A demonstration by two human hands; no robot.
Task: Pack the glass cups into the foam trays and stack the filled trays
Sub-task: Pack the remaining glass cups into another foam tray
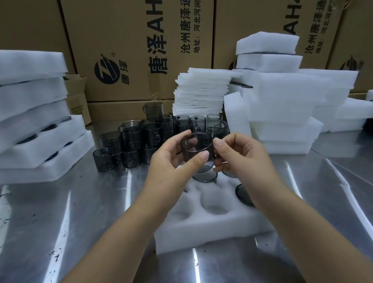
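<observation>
The middle carton [139, 45] stands well behind and above the fingers [182, 136] of the left hand [167, 158]. Its print is turned on its side: a large "唐泽AH4" cut by the frame's top, smaller lines "沧州唐泽通信" and "地址:河北河间经济", and a round logo [106, 71] with "唐泽" and an ® mark. The right carton [249, 15], far behind the right hand [241, 153], shows "AH4." and what seems to be the same "沧州唐泽通信科" line, partly hidden by a foam stack [267, 51]

Bare forearms [121, 234] end in the left hand [171, 159] and right hand [242, 153], whose fingers [205, 155] have short, plain nails.
</observation>
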